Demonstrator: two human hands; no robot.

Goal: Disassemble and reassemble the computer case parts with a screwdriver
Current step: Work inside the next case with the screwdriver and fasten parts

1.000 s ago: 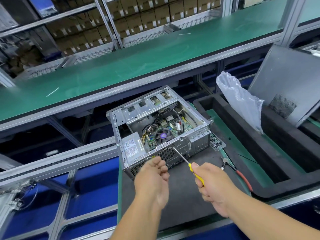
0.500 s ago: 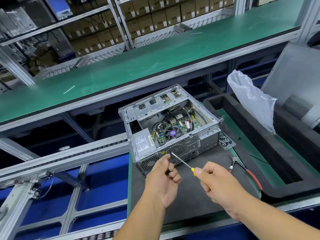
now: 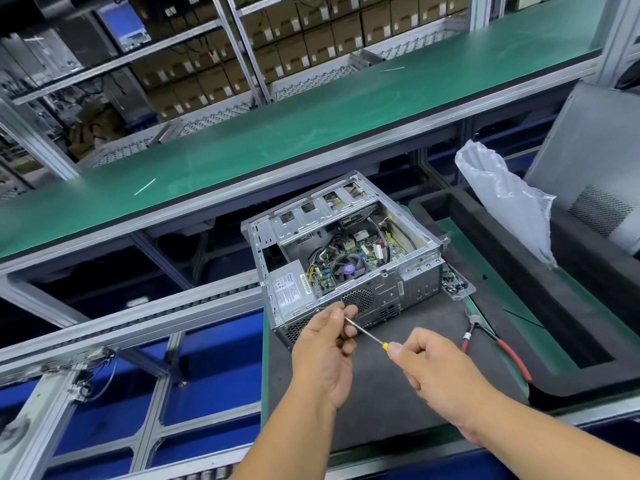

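An open silver computer case (image 3: pixel 408 268) lies on a dark mat (image 3: pixel 415 382), its motherboard, fan and power supply showing. My right hand (image 3: pixel 433 365) grips the yellow handle of a screwdriver (image 3: pixel 367 334) in front of the case. The thin shaft runs up and left to my left hand (image 3: pixel 325 344), whose fingertips pinch the shaft near its tip, close to the case's rear panel. The tip itself is hidden by my fingers.
Red-handled pliers (image 3: pixel 491 344) lie on the mat to the right. A small clear tray of screws (image 3: pixel 457 287) sits by the case's right corner. A black foam tray (image 3: pixel 540 306) holds a plastic bag (image 3: pixel 509 199) and a grey side panel (image 3: pixel 595 168). A green conveyor shelf (image 3: pixel 277 140) runs behind.
The view has shifted, so the case sits further right in frame. My left hand has gone from hovering near the shaft to pinching it near the tip. My right hand keeps its hold on the handle.
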